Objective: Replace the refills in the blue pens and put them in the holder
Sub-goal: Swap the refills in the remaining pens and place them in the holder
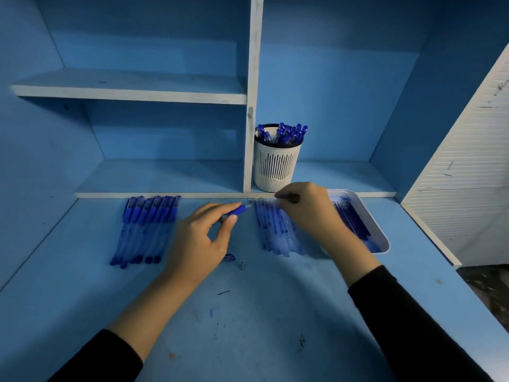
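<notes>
Left hand [201,238]: gripped a blue pen [239,210] between thumb and fingers, its front end pointing far and right, towards the other hand.
Right hand [308,209]: fingers curled, pinching a thin piece [292,199] at the far end of the refill row; probably a refill, though too small to confirm.
Refill row [275,230]: lay on the counter [248,326], partly under the right hand and just left of the tray.
Tray [384,245]: white, at the right; held more thin blue pieces, and whether spent or fresh could not be told.
Loose parts: a blue part [229,257] and a small tip [241,265] lay near the left hand, which suggested that the held pen was dismantled.
Waiting pens [146,230]: lay in a row at the left, well apart from the holder.
Holder [275,166]: white slotted cup at the far side, beside the shelf divider; a cluster of finished pens [286,132] stood upright in it.
Progress: judged roughly midway. Several pens were already in the holder, and one was in hand at the refill stage.
Remaining: refilling and closing the held pen, placing it in the holder, then the whole left row.
</notes>
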Demonstrator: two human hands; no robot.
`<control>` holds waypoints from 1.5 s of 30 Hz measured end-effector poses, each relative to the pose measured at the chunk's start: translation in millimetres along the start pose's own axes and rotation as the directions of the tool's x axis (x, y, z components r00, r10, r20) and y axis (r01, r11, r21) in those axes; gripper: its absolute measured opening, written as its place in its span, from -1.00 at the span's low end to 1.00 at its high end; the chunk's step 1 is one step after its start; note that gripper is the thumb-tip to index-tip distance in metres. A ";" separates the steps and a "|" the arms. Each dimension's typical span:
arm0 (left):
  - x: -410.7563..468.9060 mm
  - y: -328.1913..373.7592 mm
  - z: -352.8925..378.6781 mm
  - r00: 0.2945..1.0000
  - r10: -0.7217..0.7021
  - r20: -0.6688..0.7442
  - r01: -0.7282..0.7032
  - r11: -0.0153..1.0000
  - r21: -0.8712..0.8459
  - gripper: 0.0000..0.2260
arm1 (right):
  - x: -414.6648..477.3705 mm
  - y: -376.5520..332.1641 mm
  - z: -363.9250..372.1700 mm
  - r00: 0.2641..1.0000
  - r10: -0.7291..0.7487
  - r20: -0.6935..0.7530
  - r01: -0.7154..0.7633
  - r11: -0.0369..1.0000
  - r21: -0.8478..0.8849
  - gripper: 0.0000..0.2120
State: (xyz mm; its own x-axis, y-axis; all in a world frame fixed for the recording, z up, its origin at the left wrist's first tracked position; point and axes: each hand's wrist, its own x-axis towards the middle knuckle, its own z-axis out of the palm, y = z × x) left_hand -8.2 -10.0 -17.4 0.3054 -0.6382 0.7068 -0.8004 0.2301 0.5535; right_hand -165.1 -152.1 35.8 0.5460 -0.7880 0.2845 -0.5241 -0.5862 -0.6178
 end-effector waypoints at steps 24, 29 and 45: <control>-9.6 15.6 11.1 0.985 0.090 0.148 -0.094 0.995 0.020 -0.76 | -45.4 52.7 -49.3 0.976 0.208 0.059 -0.181 0.935 -0.306 -0.74; -8.5 21.1 7.9 0.988 0.094 0.121 -0.099 0.995 0.033 -0.76 | -43.6 51.1 -54.9 0.966 0.259 0.028 -0.255 0.962 -0.094 -0.70; -18.3 57.1 9.4 0.987 -0.163 0.001 0.157 0.952 -0.264 -0.80 | -67.0 1.5 -24.8 0.925 0.381 0.016 -0.114 0.238 0.965 -0.89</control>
State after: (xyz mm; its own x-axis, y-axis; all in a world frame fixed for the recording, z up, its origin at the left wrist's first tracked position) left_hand -64.3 8.0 -2.9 0.4312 -0.6675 0.6071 -0.5779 0.3124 0.7540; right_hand -218.7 -104.8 34.0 0.3157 -0.9487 0.0162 0.4434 0.1324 -0.8865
